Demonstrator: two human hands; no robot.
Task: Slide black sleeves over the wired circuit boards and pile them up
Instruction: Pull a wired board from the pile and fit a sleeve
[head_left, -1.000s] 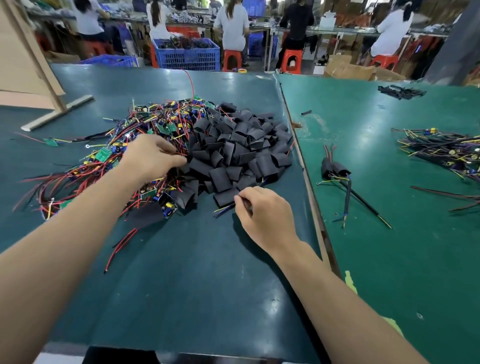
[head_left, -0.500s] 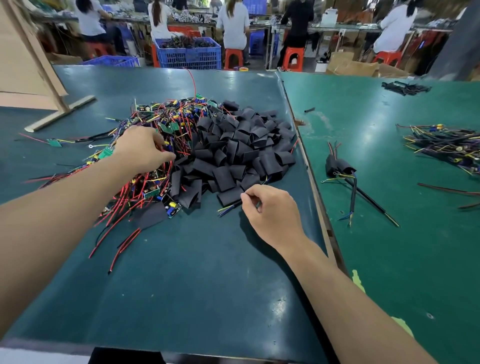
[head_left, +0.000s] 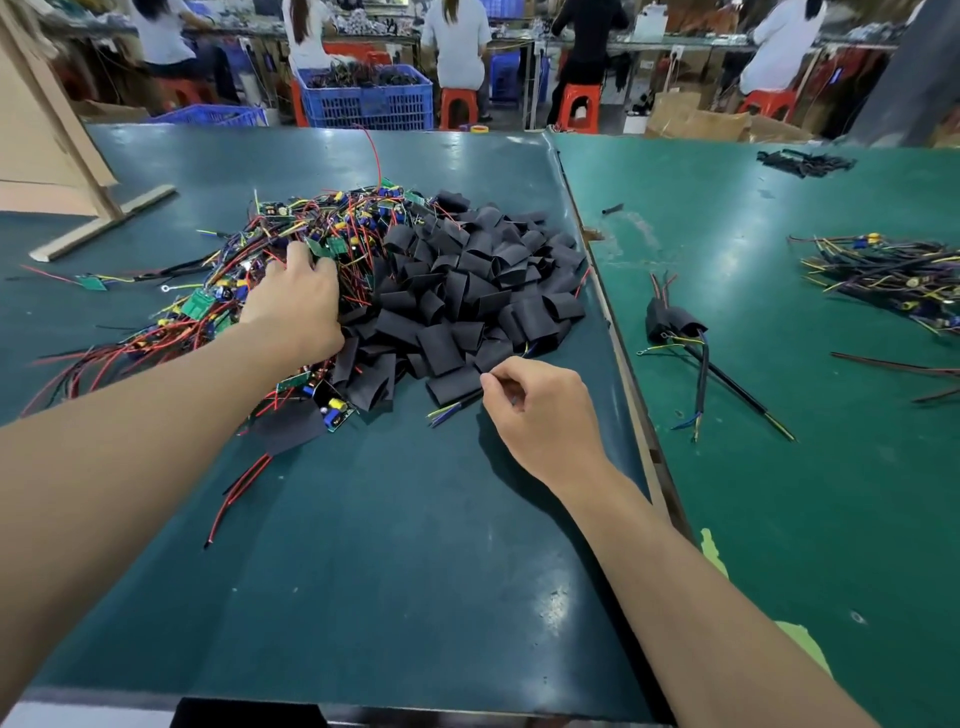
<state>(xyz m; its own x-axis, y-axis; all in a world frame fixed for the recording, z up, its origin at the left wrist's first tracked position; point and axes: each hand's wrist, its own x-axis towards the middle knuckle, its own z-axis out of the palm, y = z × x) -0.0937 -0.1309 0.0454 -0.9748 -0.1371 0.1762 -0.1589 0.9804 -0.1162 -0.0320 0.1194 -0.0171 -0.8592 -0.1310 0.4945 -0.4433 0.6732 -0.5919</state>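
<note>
Left hand (head_left: 296, 301) grasping tangled red-wired green circuit boards (head_left: 311, 234) | right hand (head_left: 535, 410) pinching wires (head_left: 449, 410) | black sleeves (head_left: 467, 291) heaped

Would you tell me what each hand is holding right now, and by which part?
The right hand pinches a sleeved board's wires near the sleeve's mouth. The left hand reaches into the wired boards; its grasp cannot be told.

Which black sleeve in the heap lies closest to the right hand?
The flat black sleeve at the heap's near edge, just left of the right hand fingertips. The other sleeves lie farther back in the pile.
</note>
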